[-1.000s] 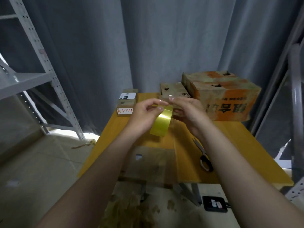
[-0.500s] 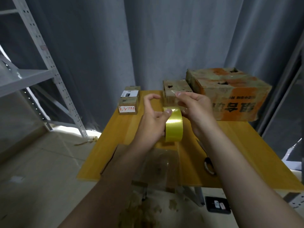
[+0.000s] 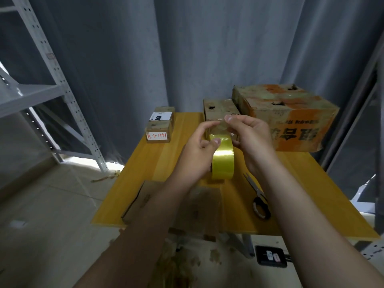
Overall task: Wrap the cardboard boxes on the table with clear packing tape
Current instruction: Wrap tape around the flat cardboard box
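A roll of yellowish clear packing tape point(image 3: 222, 159) is held upright above the yellow table point(image 3: 158, 163). My left hand point(image 3: 197, 154) grips the roll from the left, thumb on its top. My right hand point(image 3: 247, 138) pinches the loose tape end just above the roll. A flat cardboard box point(image 3: 143, 201) lies on the table's near edge, partly hidden under my left forearm. A small labelled box point(image 3: 159, 126) stands at the back left, a medium box point(image 3: 218, 109) behind my hands, and a large orange box point(image 3: 291, 119) at the back right.
Scissors point(image 3: 258, 196) lie on the table to the right of the roll. A grey metal shelf rack point(image 3: 62, 80) stands at the left, another rack post point(image 3: 374, 142) at the right. Grey curtains hang behind. A dark device point(image 3: 271, 256) lies on the floor.
The roll has turned upright and shifted slightly right between my hands. My right fingers have come over the top of the roll and taken the tape end.
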Motion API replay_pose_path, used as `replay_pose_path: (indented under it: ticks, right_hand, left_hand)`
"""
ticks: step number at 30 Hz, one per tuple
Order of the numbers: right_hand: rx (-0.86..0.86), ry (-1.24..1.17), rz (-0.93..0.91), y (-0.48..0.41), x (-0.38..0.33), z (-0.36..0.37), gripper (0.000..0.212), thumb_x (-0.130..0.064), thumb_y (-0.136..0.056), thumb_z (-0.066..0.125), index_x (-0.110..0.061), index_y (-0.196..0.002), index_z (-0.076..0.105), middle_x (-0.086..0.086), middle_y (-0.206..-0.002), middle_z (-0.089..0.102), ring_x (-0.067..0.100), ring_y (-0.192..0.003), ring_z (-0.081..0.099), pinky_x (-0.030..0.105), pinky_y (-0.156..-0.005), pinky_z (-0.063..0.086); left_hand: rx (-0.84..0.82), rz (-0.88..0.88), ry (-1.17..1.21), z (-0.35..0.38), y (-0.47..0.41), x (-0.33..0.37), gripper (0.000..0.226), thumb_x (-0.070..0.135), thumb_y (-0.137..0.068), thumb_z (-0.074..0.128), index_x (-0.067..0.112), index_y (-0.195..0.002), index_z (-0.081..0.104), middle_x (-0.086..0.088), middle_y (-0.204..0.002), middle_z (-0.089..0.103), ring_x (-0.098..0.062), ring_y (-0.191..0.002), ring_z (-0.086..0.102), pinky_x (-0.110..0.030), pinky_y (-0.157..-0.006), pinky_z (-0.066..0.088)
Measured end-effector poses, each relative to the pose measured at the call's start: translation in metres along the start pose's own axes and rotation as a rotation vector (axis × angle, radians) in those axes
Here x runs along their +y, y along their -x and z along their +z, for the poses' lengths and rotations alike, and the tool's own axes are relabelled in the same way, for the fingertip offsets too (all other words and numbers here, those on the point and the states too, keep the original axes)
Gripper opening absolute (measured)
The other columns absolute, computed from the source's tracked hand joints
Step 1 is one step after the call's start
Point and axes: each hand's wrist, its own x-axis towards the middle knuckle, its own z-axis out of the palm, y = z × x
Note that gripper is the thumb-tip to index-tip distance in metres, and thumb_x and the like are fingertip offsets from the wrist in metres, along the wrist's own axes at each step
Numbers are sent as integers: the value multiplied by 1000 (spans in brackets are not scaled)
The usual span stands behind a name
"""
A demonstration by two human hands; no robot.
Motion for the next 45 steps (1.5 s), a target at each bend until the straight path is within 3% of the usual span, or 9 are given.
replay_pose_path:
  ticks: [10,17,22,27,29,32,38,42,45]
  right_hand:
    - [22,121,-94,-7,4,-10,12,-29,-90,78,-17,-89,78,-3,-95,78,20,-100,73,54,-99,55]
    - [175,1079,-415,3,-18,-28,38,-53,-100,58,-17,-102,69,8,-128,45,30,-113,54,36,-82,44]
    - [91,880,-126,11,-19,-28,47,-58,-96,61,-21,-122,52,3,-120,58,27,-101,60,39,-80,48]
    - [-67,421,159,8,-6,-31,86,-25,-92,77,-17,-156,20,1,-113,69,16,-108,63,35,-94,51]
    - [-51,355,169,5,-2,-35,85,-16,-92,77,-19,-156,22,0,-108,72,15,-108,62,34,-100,48]
    - [-20,355,137,2,7,-38,78,-9,-91,78,-23,-151,29,2,-113,73,9,-96,65,17,-81,50]
    - [-64,937,-62,-2,42,-30,60,-18,-91,76,-30,-137,40,-6,-114,69,25,-116,61,51,-104,44]
    - [-156,1225,-74,-2,58,-15,40,-6,-88,63,-27,-121,53,3,-112,71,33,-119,59,53,-116,29]
    - [-152,1255,-104,3,56,5,28,-24,-93,65,-27,-120,60,3,-118,68,38,-126,48,55,-117,27]
  left_hand:
    - [11,-8,0,9,-3,1,29,21,-106,56,39,-128,54,-2,-83,66,-16,-69,61,-30,-56,49]
    - [21,-33,87,23,-4,4,40,13,-102,62,39,-130,49,-12,-73,62,-22,-61,49,-34,-54,45]
    - [92,-129,194,33,-12,11,37,14,-101,65,35,-125,46,-18,-91,72,-26,-71,59,-35,-53,50]
    - [116,-291,202,36,-17,5,37,23,-100,68,24,-127,43,-5,-117,70,-26,-104,71,-49,-82,64]
    - [65,-314,177,31,-18,6,34,23,-101,67,20,-126,45,-3,-115,70,-20,-102,69,-41,-82,63]
    - [-71,-276,-87,20,-21,8,29,31,-99,69,21,-121,52,5,-102,71,-11,-93,66,-33,-76,56]
    - [-332,-195,-500,-23,-8,12,21,30,-95,73,27,-115,64,5,-108,69,-9,-103,65,-30,-92,54]
    - [-477,-261,-647,-51,7,6,34,34,-89,80,28,-120,66,7,-118,67,-10,-113,63,-38,-102,53]
    - [-627,-271,-734,-67,19,6,60,33,-86,83,40,-138,54,13,-130,58,-8,-122,56,-33,-101,53]
